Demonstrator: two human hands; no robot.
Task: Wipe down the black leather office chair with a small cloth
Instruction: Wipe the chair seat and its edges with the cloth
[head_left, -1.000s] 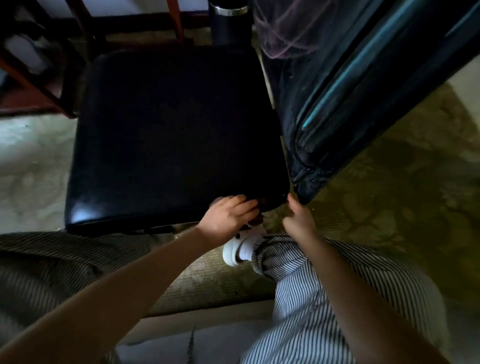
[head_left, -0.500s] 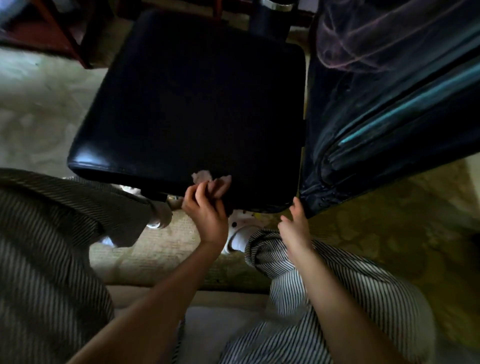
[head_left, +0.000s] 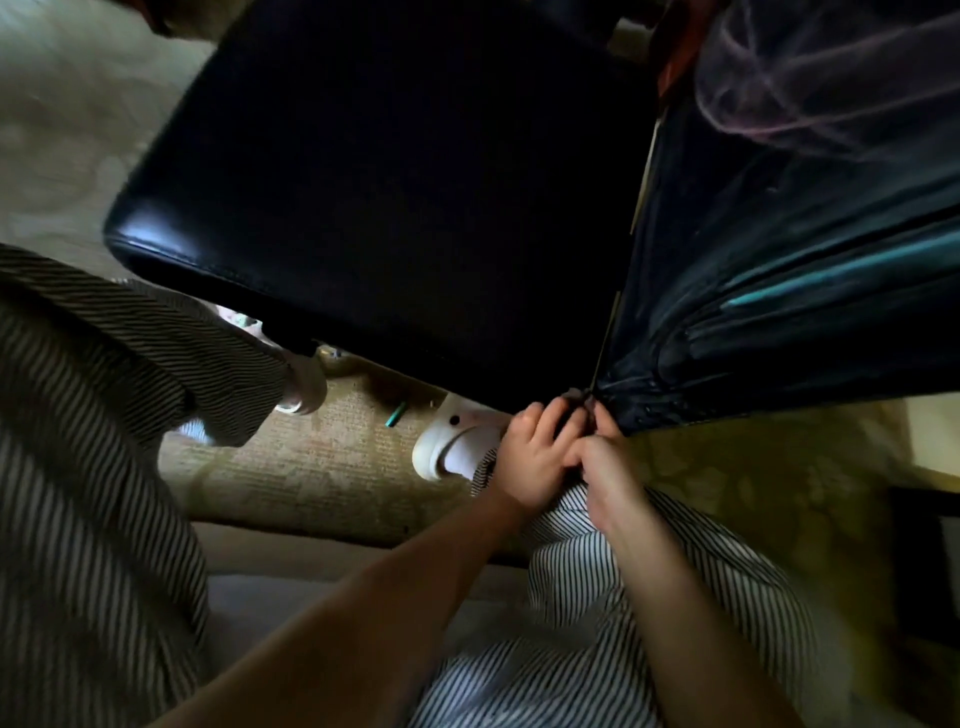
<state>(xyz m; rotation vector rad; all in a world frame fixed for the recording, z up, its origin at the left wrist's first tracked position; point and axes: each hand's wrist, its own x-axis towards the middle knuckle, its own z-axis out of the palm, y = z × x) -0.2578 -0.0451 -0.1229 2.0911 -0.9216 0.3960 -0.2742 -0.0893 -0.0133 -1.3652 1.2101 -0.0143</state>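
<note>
The black leather chair seat (head_left: 395, 176) fills the upper middle of the head view, tilted, with its near right corner just above my hands. My left hand (head_left: 530, 457) is curled at that corner. A small pale bit of the cloth (head_left: 573, 394) shows at its fingertips and the rest is hidden. My right hand (head_left: 605, 470) presses against the left one, its fingers bent toward the same corner where the seat meets a dark blue fabric. I cannot make out whether the right fingers hold anything.
A dark blue fabric thing with teal stripes (head_left: 789, 291) hangs against the seat's right edge. My striped trouser legs (head_left: 93, 467) flank the view, and a white shoe (head_left: 452, 441) rests under the seat. A green pen (head_left: 396, 414) lies on the patterned carpet (head_left: 322, 467).
My left hand slid right along the seat's front edge to the near right corner and now touches my right hand. The cloth is mostly hidden now. The view tilted and moved closer.
</note>
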